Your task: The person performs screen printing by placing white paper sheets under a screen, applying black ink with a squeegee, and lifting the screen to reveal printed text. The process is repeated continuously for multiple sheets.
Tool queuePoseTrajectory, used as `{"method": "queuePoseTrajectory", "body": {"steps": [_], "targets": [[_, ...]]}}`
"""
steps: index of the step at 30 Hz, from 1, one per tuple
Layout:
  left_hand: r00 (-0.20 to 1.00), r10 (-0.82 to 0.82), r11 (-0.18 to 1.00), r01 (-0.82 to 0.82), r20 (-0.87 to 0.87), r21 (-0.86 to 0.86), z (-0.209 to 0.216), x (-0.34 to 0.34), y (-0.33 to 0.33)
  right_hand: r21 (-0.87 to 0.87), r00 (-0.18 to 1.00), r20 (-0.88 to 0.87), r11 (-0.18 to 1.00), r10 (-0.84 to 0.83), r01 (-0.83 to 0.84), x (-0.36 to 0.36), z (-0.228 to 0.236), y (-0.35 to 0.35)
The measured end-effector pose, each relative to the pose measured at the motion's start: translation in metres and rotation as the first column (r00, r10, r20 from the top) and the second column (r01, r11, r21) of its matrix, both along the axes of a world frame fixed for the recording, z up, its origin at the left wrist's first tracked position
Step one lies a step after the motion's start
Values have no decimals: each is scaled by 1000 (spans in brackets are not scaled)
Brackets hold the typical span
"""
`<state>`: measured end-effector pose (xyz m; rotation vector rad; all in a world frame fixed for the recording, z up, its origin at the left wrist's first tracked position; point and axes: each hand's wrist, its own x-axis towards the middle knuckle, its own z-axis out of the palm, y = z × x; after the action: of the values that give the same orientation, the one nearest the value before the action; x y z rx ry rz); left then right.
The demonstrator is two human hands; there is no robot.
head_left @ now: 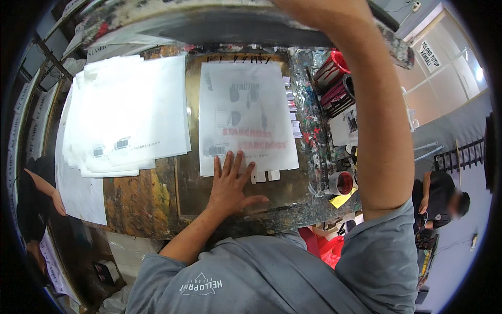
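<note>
My left hand (230,180) lies with its fingers spread on the lower edge of a white, slightly see-through printed sheet or flat bag (248,110); which of the two I cannot tell. Faint grey and red print shows on it, and it lies on a dark flat board (191,193). Up at the top edge, my right hand (308,9) is by a raised, paint-stained frame (225,31). Its fingers are cut off by the picture's edge, so its grip is hidden. Small white tabs (273,175) stick out below the sheet, beside my left fingers.
A loose stack of white sheets (125,110) covers the table's left. Paint-streaked containers (332,73) and a cup of dark red paint (341,183) stand on the right. One person's hand (58,203) is at the far left; another person (439,196) is at the right.
</note>
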<state>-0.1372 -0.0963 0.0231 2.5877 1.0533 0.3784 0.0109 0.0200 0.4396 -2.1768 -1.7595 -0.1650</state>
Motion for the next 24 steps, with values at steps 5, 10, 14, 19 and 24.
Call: {"method": "queuePoseTrajectory", "body": {"steps": [5,10,14,19,24], "targets": [[997,51,997,-54,57,51,23,0,5,338,928,128,865,349,-372,39,-36,-3],[523,362,928,-119,772,-354,102,-53,46,330,943,212,889,257,-317,26,-86,-39],[123,497,838,190,859,-512,124,-117,47,86,904,209,914,373,-397,14,-160,-102],[594,620,768,-323,513,-553,60,-141,9,-133,799,10,793,601,-595,48,-276,-131],[836,517,845,-533,183,45,14,-151,6,-300,883,-187,831,430,-468,18,-315,-152]]}}
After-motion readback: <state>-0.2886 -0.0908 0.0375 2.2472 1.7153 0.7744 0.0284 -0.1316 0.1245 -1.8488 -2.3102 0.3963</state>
